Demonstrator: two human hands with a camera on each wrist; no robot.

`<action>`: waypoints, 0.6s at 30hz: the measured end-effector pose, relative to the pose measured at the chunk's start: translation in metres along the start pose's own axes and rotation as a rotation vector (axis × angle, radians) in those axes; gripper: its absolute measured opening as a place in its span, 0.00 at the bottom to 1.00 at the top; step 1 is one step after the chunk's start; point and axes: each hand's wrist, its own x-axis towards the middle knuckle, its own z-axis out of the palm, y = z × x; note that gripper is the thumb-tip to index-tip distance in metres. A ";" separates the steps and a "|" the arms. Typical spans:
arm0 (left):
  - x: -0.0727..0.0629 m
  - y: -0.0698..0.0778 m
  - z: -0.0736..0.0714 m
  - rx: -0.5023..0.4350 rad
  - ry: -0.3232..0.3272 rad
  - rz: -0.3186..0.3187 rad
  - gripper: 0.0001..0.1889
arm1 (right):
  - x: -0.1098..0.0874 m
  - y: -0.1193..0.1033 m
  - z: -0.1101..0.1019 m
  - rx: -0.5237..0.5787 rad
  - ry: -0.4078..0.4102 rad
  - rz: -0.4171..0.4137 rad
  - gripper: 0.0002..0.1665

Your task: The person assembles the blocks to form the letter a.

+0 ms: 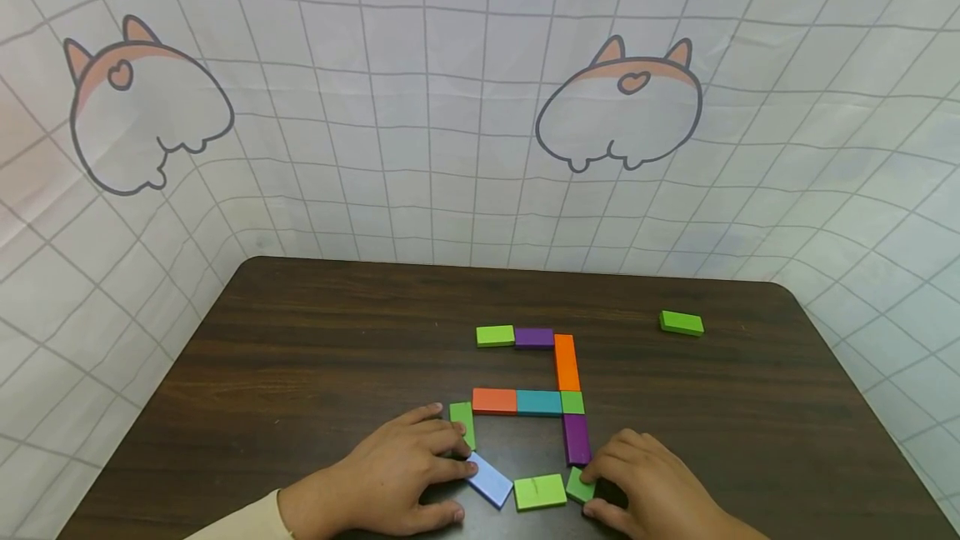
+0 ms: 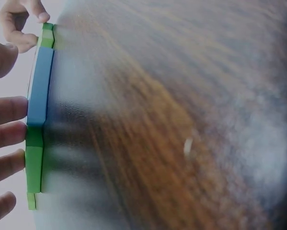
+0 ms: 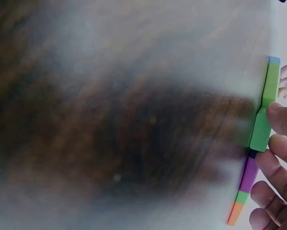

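Note:
On the dark wooden table, my left hand (image 1: 401, 469) spreads its fingers at the left of a row of coloured blocks. Its fingertips touch the upper end of the tilted light blue block (image 1: 491, 482) and the green block (image 1: 462, 422) above it; the thumb is apart from them. My right hand (image 1: 648, 482) pinches a small green block (image 1: 577, 488) between thumb and index finger, just below the lower purple block (image 1: 577, 439). Between the light blue and small green blocks lies a lime block (image 1: 540, 492). The left wrist view shows the light blue block (image 2: 40, 86) edge-on beside my fingers.
Red-orange (image 1: 495, 402), teal (image 1: 538, 403) and small green (image 1: 572, 402) blocks form a middle row. Above stand an orange block (image 1: 567, 362), an upper purple block (image 1: 534, 338) and another lime block (image 1: 495, 336). A lone green block (image 1: 681, 323) lies far right. A white grid-patterned curtain (image 1: 420, 107) surrounds the table.

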 end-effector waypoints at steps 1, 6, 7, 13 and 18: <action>0.000 0.000 0.000 0.001 0.002 0.001 0.26 | 0.000 0.000 0.000 0.001 -0.002 0.000 0.12; 0.001 0.000 0.001 0.004 0.013 0.003 0.24 | 0.001 0.001 0.000 0.007 -0.010 -0.004 0.12; 0.001 0.000 0.001 0.005 0.014 0.003 0.24 | 0.001 0.001 0.000 0.007 -0.011 -0.005 0.12; 0.001 0.000 0.001 -0.001 0.010 -0.001 0.24 | 0.001 0.002 0.000 0.010 -0.020 -0.006 0.12; 0.001 0.000 0.001 -0.004 0.018 0.001 0.23 | 0.002 0.002 0.000 0.006 -0.022 -0.010 0.12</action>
